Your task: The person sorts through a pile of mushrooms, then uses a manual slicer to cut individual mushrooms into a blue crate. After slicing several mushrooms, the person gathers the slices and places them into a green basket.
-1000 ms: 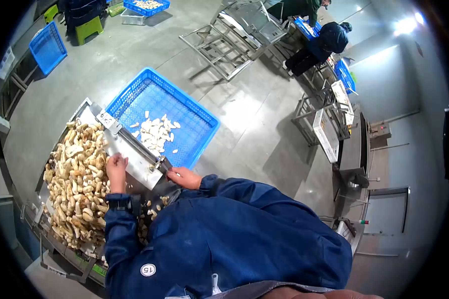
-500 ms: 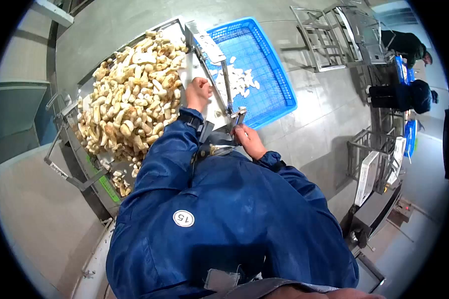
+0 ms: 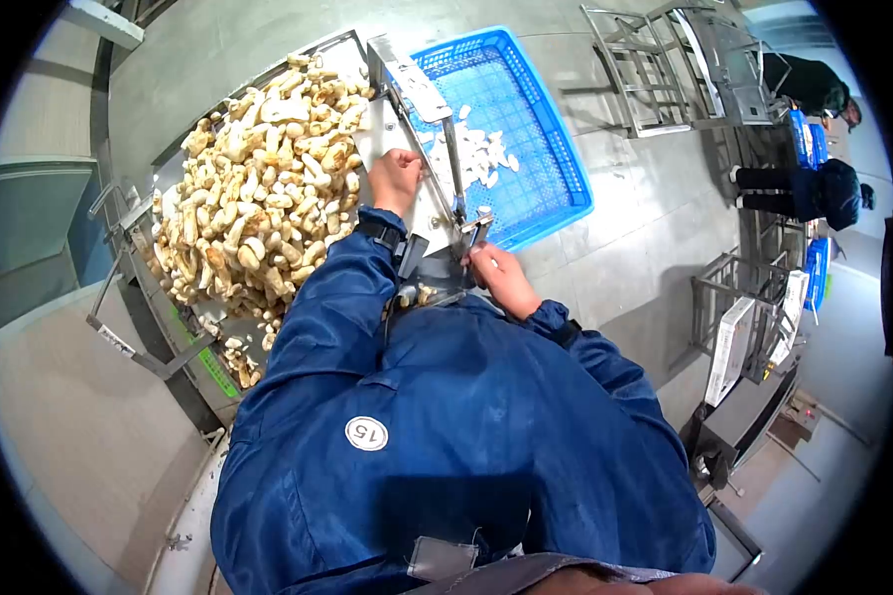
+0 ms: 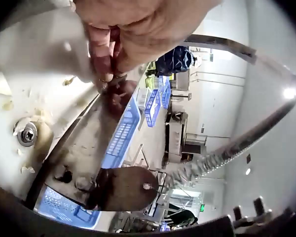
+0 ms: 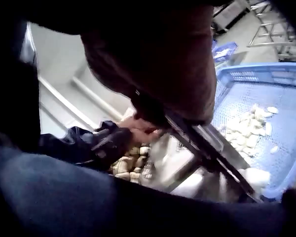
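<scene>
My left hand (image 3: 395, 181) is over the pale cutting board (image 3: 370, 146), next to a hinged metal blade (image 3: 453, 164). In the left wrist view its fingertips (image 4: 106, 77) come together at the metal edge; I cannot tell whether a piece is between them. My right hand (image 3: 506, 283) grips the blade's handle end, close in front of my body. To the left a big heap of pale brown mushrooms (image 3: 258, 188) lies beside the board. Beyond the blade, white slices (image 3: 481, 154) lie in a blue plastic crate (image 3: 569, 164).
Metal racks (image 3: 640, 89) stand on the floor at the upper right. Two people work there, one in dark blue (image 3: 829, 191). A bent metal frame (image 3: 119, 337) juts out at the left, near a few mushroom bits (image 3: 240, 362).
The head view has turned, so the board, heap and crate appear farther right and higher. Both hands stay at the cutter; the right hand has shifted slightly in the last half second.
</scene>
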`<state>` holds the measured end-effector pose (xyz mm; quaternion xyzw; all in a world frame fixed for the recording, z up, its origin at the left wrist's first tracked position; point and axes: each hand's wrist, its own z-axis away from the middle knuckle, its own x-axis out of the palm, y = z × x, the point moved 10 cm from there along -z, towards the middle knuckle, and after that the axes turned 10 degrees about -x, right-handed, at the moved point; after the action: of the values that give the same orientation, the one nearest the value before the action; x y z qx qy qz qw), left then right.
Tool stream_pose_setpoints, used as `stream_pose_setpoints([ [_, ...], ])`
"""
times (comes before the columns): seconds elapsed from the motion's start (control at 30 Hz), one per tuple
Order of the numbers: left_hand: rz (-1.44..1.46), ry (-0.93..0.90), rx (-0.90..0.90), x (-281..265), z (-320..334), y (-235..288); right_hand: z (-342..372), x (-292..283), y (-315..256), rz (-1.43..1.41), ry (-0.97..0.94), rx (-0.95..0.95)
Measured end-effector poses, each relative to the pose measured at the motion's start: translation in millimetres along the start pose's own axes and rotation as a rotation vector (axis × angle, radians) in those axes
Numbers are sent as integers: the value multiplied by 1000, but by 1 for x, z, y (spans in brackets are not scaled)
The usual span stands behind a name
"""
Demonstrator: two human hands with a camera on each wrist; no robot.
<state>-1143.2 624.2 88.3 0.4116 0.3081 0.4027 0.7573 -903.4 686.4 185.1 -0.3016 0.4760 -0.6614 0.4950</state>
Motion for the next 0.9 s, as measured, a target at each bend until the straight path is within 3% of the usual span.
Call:
stream_pose_setpoints([
  [0.27,51,-65,-72,-2,15,23,-5,2,16,34,-53,-22],
  [0.47,258,-248,20,-18,52,78,-5,1,10,62,-60,-7],
  [0.57,51,-187,14,-63,67,82,-5,2,18,7,-45,-69],
  [0.67,-278,-124,93,-106,91,78,-3,4,17,-48,-41,-1],
  [0.73,-679,-159,68,-113,119,79,-5,6,18,-49,-34,-5],
  [0.77,-764,-152,262,-113,126,65,-5,6,19,-39,-34,-16],
  [0.8,-945,-225,87,-108,130,39,-5,2,17,-24,-30,-28],
  [0.83,-1085,-173,238,-102,146,42,-6,0,12,72,-56,-31],
  [0.9,-1152,-189,293,-89,161,23,-6,0,13,55,-51,-72],
])
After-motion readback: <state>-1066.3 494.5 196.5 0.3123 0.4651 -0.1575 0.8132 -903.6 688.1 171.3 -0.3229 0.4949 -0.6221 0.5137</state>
